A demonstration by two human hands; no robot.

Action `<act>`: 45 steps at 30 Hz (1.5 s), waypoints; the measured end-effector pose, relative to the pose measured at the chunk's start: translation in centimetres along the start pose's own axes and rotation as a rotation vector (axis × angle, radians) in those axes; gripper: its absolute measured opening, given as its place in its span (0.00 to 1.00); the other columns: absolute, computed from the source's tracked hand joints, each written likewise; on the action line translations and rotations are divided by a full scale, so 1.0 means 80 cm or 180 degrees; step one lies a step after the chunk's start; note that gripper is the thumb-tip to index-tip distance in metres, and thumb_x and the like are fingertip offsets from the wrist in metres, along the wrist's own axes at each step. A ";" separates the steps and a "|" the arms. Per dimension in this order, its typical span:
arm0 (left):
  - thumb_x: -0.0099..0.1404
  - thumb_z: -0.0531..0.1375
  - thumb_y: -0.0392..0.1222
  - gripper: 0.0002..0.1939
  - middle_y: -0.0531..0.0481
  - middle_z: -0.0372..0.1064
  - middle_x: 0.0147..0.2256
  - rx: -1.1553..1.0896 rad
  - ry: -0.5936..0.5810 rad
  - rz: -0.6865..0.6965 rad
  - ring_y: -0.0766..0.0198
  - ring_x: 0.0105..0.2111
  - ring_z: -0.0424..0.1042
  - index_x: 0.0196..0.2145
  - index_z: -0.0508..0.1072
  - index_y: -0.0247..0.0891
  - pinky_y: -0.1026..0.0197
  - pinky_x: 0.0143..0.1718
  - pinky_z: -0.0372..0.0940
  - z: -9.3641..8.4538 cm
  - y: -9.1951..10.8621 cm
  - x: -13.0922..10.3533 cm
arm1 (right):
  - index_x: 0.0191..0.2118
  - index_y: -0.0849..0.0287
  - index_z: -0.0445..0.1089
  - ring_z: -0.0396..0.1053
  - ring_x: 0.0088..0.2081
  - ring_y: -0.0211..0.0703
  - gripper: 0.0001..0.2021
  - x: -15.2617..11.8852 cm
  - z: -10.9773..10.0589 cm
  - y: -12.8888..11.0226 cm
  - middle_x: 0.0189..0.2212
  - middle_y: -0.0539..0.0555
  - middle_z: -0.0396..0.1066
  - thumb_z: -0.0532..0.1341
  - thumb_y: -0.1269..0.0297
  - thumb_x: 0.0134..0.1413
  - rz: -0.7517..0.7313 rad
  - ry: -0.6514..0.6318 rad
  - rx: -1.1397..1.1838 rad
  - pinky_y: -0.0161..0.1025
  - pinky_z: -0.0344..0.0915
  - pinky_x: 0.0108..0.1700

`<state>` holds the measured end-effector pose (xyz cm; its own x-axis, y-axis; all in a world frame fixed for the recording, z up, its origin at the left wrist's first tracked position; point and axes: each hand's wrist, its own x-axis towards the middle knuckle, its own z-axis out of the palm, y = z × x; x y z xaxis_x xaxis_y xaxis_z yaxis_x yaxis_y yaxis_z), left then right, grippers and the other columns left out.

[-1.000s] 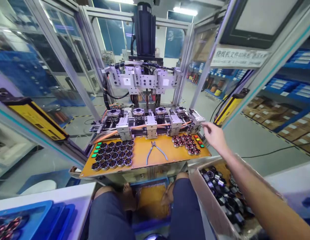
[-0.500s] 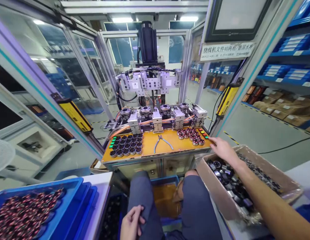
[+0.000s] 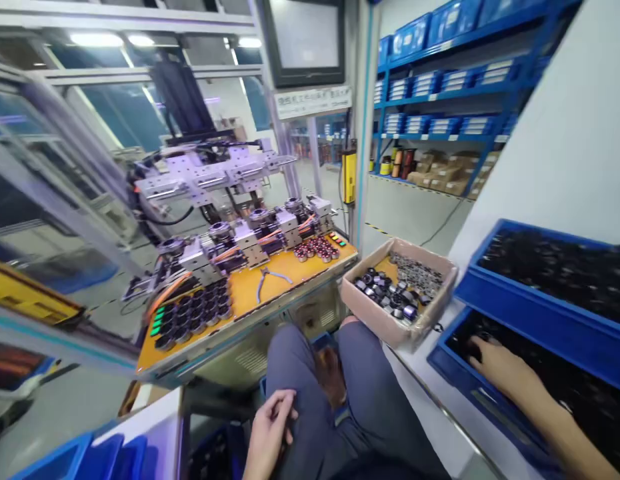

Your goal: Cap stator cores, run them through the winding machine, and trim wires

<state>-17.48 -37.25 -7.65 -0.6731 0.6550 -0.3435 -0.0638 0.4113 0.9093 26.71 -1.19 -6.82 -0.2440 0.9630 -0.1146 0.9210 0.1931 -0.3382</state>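
Note:
My left hand [image 3: 273, 427] rests on my left thigh, its fingers loosely bent and slightly apart, with nothing visible in them. On the right, my right hand [image 3: 497, 363] reaches down into a blue bin [image 3: 443, 353] of small black parts [image 3: 555, 393]. Its fingertips dip among the parts, and whether they pinch any is hidden. Nearest to that hand stands an open cardboard box [image 3: 375, 320] with shiny black-and-silver ring-shaped parts [image 3: 385, 293] and many small grey metal pieces [image 3: 420, 277].
Ahead, a winding machine [image 3: 205, 173] stands behind an orange tabletop [image 3: 250, 283]. On it are dark round cores [image 3: 195, 317], blue-handled pliers [image 3: 273, 275] and copper-wound cores [image 3: 315, 248]. Another blue bin [image 3: 545, 293] of black parts sits behind my right hand. Blue trays [image 3: 90, 460] are at lower left.
My view has turned to the right. My right hand has left the buttons at the tabletop's right end and is now in the blue bin. My left hand stays on my thigh.

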 end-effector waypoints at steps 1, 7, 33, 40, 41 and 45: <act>0.51 0.69 0.88 0.47 0.47 0.81 0.31 -0.0014 -0.0135 -0.0041 0.62 0.18 0.71 0.44 0.85 0.39 0.62 0.20 0.57 -0.002 0.003 0.008 | 0.39 0.49 0.83 0.88 0.43 0.74 0.14 -0.001 0.006 0.001 0.43 0.68 0.85 0.69 0.54 0.43 0.0013 0.0039 0.0035 0.64 0.81 0.50; 0.50 0.72 0.86 0.48 0.45 0.83 0.34 0.0012 -0.0789 0.0041 0.57 0.29 0.78 0.48 0.86 0.40 0.59 0.27 0.66 0.034 0.062 0.062 | 0.48 0.52 0.85 0.87 0.45 0.66 0.19 -0.004 0.014 0.003 0.48 0.65 0.84 0.68 0.68 0.49 0.0073 0.0290 0.0306 0.55 0.81 0.49; 0.79 0.70 0.50 0.23 0.39 0.77 0.64 0.3889 -0.2108 0.1981 0.47 0.60 0.80 0.65 0.77 0.39 0.40 0.60 0.79 0.507 0.370 0.303 | 0.51 0.50 0.87 0.90 0.45 0.63 0.22 -0.004 -0.025 -0.006 0.42 0.58 0.90 0.64 0.43 0.65 0.0482 0.0867 0.1806 0.53 0.84 0.49; 0.79 0.70 0.50 0.22 0.40 0.77 0.63 0.3504 -0.2210 0.1736 0.48 0.59 0.80 0.64 0.78 0.39 0.41 0.59 0.80 0.503 0.374 0.312 | 0.28 0.49 0.78 0.85 0.36 0.60 0.14 -0.002 -0.033 -0.016 0.32 0.56 0.86 0.71 0.45 0.52 0.0211 0.0926 0.1774 0.49 0.79 0.40; 0.79 0.70 0.50 0.22 0.40 0.77 0.63 0.3403 -0.2210 0.1672 0.48 0.59 0.80 0.64 0.78 0.39 0.41 0.60 0.80 0.503 0.375 0.312 | 0.28 0.49 0.78 0.84 0.35 0.59 0.14 -0.003 -0.033 -0.017 0.30 0.56 0.85 0.72 0.45 0.51 0.0186 0.0944 0.1759 0.49 0.78 0.39; 0.78 0.70 0.50 0.22 0.40 0.77 0.62 0.2715 -0.2199 0.1360 0.48 0.59 0.80 0.63 0.78 0.39 0.42 0.59 0.80 0.500 0.381 0.312 | 0.34 0.50 0.84 0.85 0.34 0.56 0.15 -0.005 -0.033 -0.020 0.33 0.55 0.86 0.71 0.44 0.55 0.0126 0.0982 0.1771 0.49 0.80 0.40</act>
<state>-6.74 16.95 2.06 0.0386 0.9389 -0.3419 0.7602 0.1945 0.6199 26.16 -1.41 -3.76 -0.0379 0.9933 0.1093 0.6119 0.1095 -0.7833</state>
